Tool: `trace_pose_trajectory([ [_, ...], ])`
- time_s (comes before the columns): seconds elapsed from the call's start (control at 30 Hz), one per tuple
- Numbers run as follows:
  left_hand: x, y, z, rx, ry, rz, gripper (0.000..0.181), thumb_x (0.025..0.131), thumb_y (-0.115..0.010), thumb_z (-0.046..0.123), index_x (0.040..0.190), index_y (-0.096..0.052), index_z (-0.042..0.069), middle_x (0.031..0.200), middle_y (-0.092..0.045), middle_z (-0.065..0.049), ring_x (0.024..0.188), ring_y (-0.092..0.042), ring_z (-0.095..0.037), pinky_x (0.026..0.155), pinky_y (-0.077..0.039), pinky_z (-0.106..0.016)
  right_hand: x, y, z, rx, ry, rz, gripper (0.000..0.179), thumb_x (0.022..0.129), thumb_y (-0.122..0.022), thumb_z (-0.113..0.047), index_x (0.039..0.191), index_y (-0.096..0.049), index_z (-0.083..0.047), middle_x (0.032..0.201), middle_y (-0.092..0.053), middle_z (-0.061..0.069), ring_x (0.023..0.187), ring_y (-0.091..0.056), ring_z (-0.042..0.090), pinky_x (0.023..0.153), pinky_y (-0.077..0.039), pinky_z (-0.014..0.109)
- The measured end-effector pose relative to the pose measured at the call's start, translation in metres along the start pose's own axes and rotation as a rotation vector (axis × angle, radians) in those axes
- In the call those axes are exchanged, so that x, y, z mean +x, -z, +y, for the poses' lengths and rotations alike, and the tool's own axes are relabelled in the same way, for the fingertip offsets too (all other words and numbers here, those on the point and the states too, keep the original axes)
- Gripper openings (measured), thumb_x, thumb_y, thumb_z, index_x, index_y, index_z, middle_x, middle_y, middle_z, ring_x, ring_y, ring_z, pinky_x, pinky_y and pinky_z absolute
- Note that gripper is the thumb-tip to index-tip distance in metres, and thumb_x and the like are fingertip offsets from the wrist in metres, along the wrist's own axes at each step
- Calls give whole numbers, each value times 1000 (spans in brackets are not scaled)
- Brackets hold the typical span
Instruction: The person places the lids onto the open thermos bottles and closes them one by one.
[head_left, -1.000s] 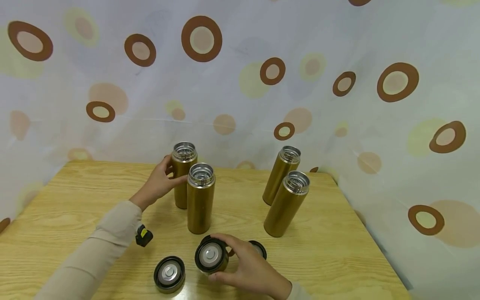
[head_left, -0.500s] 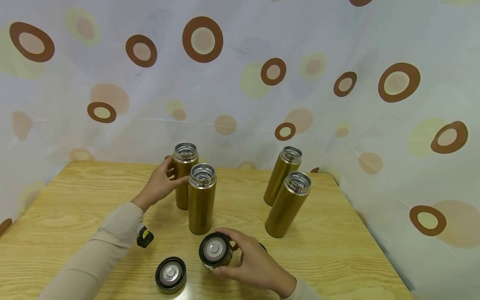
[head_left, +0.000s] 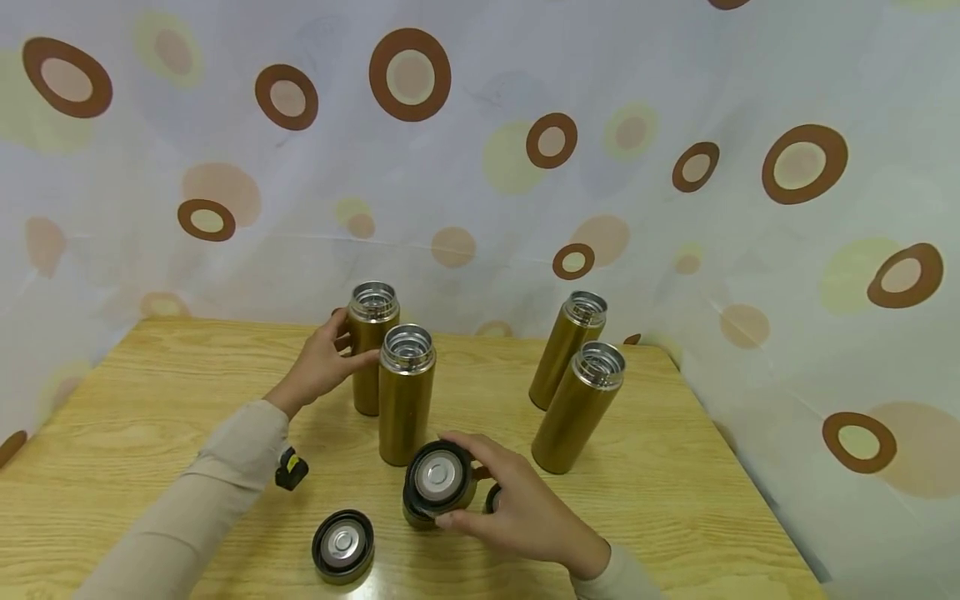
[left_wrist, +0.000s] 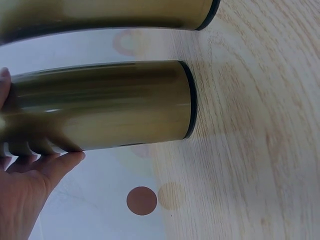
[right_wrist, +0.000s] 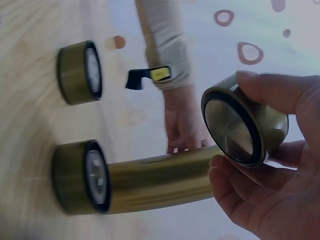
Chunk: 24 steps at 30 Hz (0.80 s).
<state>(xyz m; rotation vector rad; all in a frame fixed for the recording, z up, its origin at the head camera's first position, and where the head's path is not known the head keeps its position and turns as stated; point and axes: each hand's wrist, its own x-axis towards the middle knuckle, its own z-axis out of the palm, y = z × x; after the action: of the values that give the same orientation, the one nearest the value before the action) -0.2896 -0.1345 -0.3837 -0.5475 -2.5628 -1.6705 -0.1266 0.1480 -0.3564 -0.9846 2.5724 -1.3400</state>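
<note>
Four of my fingers and thumb on the left hand [head_left: 322,367] wrap the rear left gold flask [head_left: 366,367], which stands upright and uncapped. In the left wrist view, this flask's body [left_wrist: 115,105] has its dark base on the table. Just in front stands another uncapped flask [head_left: 405,408]. My right hand [head_left: 525,508] pinches a gold and black flask lid [head_left: 438,475] by its sides, above the table, inner side toward the head camera. The right wrist view shows the held lid [right_wrist: 231,131] between thumb and fingertips.
Two more open flasks [head_left: 566,350] stand at the right. One lid [head_left: 342,546] lies inner side up near the front; another [head_left: 418,518] is partly behind the held lid, and a third [head_left: 492,498] is mostly hidden by my right hand. A patterned cloth [head_left: 465,167] hangs behind the table.
My right hand has lifted the lid and moved it slightly right and toward the flasks. The left hand keeps its grip on the rear flask.
</note>
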Motion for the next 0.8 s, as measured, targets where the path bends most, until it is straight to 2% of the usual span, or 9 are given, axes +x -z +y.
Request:
trace_pose_trajectory([
  [0.13, 1, 2, -1, 6, -4, -5, 81, 87, -73, 26, 150, -25, 7, 146, -35, -28, 132, -36, -50, 106, -36, -56, 6, 10, -7, 62, 71, 42, 74, 82, -77, -22, 145, -39, -25, 134, -52, -4, 120, -52, 16, 90, -53, 33],
  [0.27, 0, 3, -2, -12, -2, -16, 81, 87, -73, 24, 150, -24, 6, 146, -35, -28, 132, -35, -50, 106, -35, -57, 12, 19, -15, 113, 149, 88, 76, 82, -77, -11, 146, -38, -19, 131, -53, 3, 117, -53, 18, 87, -54, 33],
  [0.43, 0, 3, -2, -31, 2, -22, 81, 87, -73, 22, 150, -25, 8, 147, -35, -26, 134, -33, -48, 108, -32, -57, 20, 28, -24, 140, 158, 128, 77, 84, -73, -4, 149, -33, -17, 139, -46, 7, 122, -49, 20, 93, -51, 33],
  [0.6, 0, 1, -2, -43, -15, -19, 79, 87, -73, 20, 150, -26, 8, 146, -37, -25, 135, -33, -46, 110, -31, -55, 30, 32, -32, 153, 148, 146, 74, 90, -67, -10, 152, -26, -17, 152, -32, 6, 133, -40, 22, 103, -45, 35],
  [0.67, 0, 1, -1, -47, -19, -16, 79, 87, -72, 19, 150, -26, 8, 146, -36, -25, 135, -33, -46, 110, -31, -55, 34, 35, -36, 181, 158, 145, 74, 93, -64, -15, 153, -21, -15, 155, -25, 7, 138, -34, 23, 107, -39, 34],
  [0.8, 0, 0, 0, -61, -23, -10, 78, 87, -72, 18, 149, -26, 8, 146, -36, -26, 135, -33, -47, 109, -31, -56, 46, 44, -44, 268, 164, 139, 73, 99, -56, -24, 155, -10, -14, 157, -18, 10, 141, -28, 26, 108, -37, 36],
])
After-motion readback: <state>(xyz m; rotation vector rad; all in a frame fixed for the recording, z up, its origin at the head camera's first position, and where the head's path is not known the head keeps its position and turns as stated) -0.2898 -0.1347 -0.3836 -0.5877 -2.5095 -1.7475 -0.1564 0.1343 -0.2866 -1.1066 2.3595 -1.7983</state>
